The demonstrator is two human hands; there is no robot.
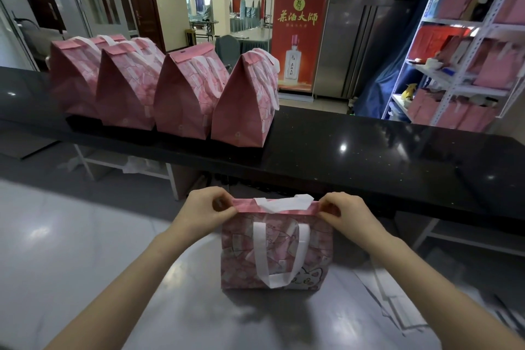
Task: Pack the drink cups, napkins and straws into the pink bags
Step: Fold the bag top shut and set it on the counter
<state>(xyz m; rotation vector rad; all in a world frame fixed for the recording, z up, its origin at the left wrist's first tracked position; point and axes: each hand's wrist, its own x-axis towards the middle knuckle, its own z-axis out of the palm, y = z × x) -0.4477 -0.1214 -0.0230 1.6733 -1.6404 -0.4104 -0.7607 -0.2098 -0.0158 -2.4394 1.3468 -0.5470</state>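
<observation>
A pink patterned bag (306,253) with white handles stands upright on the steel worktop (85,250) in front of me. Its top edge is folded over into a flat strip, and one white handle pokes up behind the fold. My left hand (208,207) pinches the left end of that folded top. My right hand (345,212) pinches the right end. Whatever the bag holds is hidden. Several more pink bags (184,96), folded shut at the top, stand in a row on the black counter (369,156) beyond.
White flat items (397,301) lie on the worktop to the right of the bag. A white shelf rack (468,51) with more pink bags stands at the far right. A red banner (298,34) and a steel fridge stand behind the counter.
</observation>
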